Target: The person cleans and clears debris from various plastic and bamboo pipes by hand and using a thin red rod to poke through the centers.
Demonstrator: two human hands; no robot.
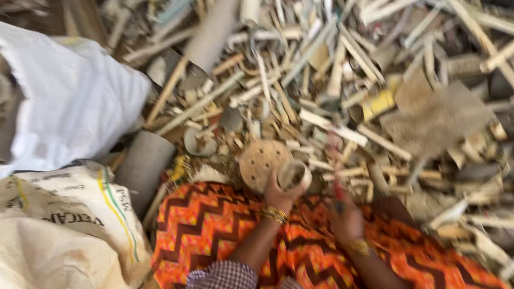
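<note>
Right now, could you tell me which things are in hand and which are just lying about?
In hand:
left hand holds a short pipe piece
right hand holds a thin reddish tool

Lying about:
perforated round disc
scrap pipe heap
white sack
printed sack

Two sacks, both at the left edge. Upper one: white woven sack [70,96], plain, bulging, mouth facing left, crumpled folds, no print visible. Lower one: beige woven sack [48,234], lying on its side just below the white one, dark blurred lettering seen upside down, plus thin green and yellow stripes curving down its right side. The two sacks meet or nearly meet; blur hides which. No signs, screens or separate labels.
</note>
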